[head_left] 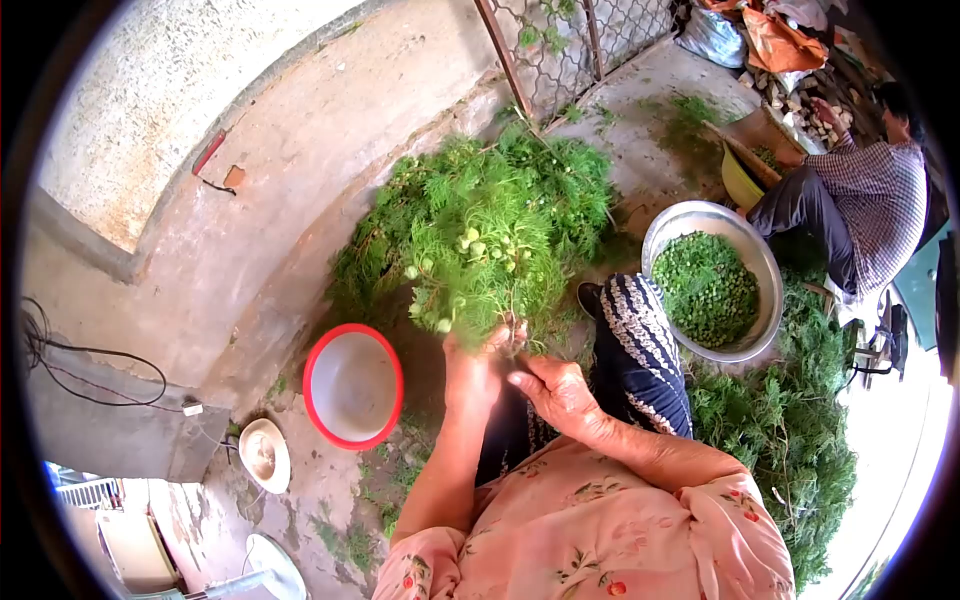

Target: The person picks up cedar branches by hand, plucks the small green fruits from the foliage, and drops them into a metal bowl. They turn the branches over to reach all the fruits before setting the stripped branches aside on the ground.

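Above my lap I hold a feathery green branch (pixel 490 270) with small pale green cones among its leaves. My left hand (pixel 474 362) is closed around its stem end. My right hand (pixel 555 388) is closed beside it, thumb and fingers pinched at the stem's base. Exactly what the right fingertips grip is partly hidden. Behind the held branch lies a heap of similar green branches (pixel 560 190) against the wall. To the right stands a metal basin (pixel 770 300) filled with small green cones.
A red-rimmed white tub (pixel 312 392) stands at my left, near a pale hat-like object (pixel 265 455). More cut greenery (pixel 800 420) covers the ground at right. A person in a checked shirt (pixel 880 205) sits at the upper right by a yellow-green container (pixel 738 180).
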`<action>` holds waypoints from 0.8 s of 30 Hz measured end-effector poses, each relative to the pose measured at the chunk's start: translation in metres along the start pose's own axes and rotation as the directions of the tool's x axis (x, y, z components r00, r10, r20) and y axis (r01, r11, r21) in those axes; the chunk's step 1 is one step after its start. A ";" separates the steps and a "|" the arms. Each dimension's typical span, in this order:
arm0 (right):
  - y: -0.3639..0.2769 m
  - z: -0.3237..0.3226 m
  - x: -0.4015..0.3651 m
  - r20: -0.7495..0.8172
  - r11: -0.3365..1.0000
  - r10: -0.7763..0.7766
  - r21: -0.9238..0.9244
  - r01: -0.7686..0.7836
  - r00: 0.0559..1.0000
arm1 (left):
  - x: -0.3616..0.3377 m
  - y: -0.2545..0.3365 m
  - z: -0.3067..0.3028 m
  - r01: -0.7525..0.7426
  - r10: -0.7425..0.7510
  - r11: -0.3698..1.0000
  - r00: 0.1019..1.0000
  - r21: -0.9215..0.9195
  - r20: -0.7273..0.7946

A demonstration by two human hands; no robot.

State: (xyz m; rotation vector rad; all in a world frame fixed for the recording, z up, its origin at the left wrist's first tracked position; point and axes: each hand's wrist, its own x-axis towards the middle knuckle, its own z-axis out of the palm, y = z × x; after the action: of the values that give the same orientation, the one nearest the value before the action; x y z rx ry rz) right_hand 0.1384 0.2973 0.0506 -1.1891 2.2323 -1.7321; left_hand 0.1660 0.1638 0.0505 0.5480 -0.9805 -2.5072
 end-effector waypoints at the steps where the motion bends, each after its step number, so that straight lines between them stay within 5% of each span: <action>1: 0.000 -0.003 -0.001 -0.007 1.000 0.029 0.009 -0.029 1.000 | -0.001 -0.001 -0.004 0.026 -0.026 0.999 1.000 -0.022 0.007; 4: -0.005 -0.021 0.002 -0.027 0.987 0.141 0.084 -0.138 0.990 | -0.009 -0.003 -0.011 -0.009 0.009 1.000 1.000 -0.027 -0.021; 8: -0.006 -0.045 0.023 -0.255 0.996 -0.050 -0.085 0.029 0.966 | -0.019 0.012 0.002 0.052 -0.051 0.996 0.999 0.075 -0.015; 10: -0.002 -0.054 0.033 -0.176 0.969 -0.153 -0.219 0.113 0.972 | -0.016 0.013 0.007 0.011 -0.028 0.986 0.995 0.164 0.100; 13: -0.003 -0.063 0.033 0.108 0.925 -0.041 -0.371 0.079 0.993 | -0.020 0.023 0.022 0.106 -0.106 0.901 0.994 0.420 -0.023; 21: 0.001 -0.070 0.031 0.159 0.847 -0.168 -0.481 0.225 0.973 | -0.005 0.027 0.010 0.215 -0.220 0.894 0.975 0.392 -0.033; 24: -0.011 -0.073 0.031 0.160 0.863 -0.211 -0.433 0.260 0.964 | 0.003 0.024 0.016 0.083 -0.065 0.879 0.996 0.470 -0.055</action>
State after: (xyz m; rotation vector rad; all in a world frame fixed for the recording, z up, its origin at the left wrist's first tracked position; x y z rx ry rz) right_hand 0.0867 0.3357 0.0977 -1.6648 2.5970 -1.1943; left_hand 0.1610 0.1548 0.0775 0.7839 -1.5988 -2.3039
